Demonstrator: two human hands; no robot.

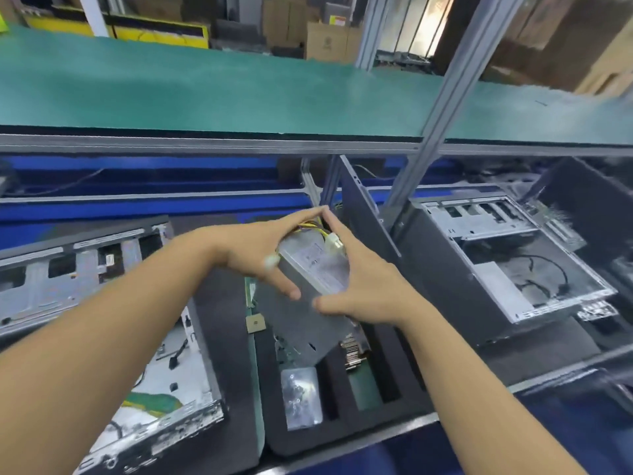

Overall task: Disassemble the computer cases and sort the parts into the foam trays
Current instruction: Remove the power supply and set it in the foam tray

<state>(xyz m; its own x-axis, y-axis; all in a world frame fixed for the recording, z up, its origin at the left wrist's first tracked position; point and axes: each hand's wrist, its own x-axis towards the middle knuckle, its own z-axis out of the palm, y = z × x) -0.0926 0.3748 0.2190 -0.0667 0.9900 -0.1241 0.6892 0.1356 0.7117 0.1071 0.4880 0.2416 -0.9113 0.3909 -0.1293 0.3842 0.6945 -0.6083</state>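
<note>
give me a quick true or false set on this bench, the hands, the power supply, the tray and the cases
1. Both hands are on the power supply. True: the left hand and right hand hold the power supply between them, above the foam tray.
2. The power supply's wires are all blue. False: the wires are yellow and black, with a white connector.
3. A clear bag of small parts lies in the foam tray. True: the bag sits in a near compartment.
4. Only one computer case is in view. False: the left case and the right case flank the tray, and both are open.
</note>
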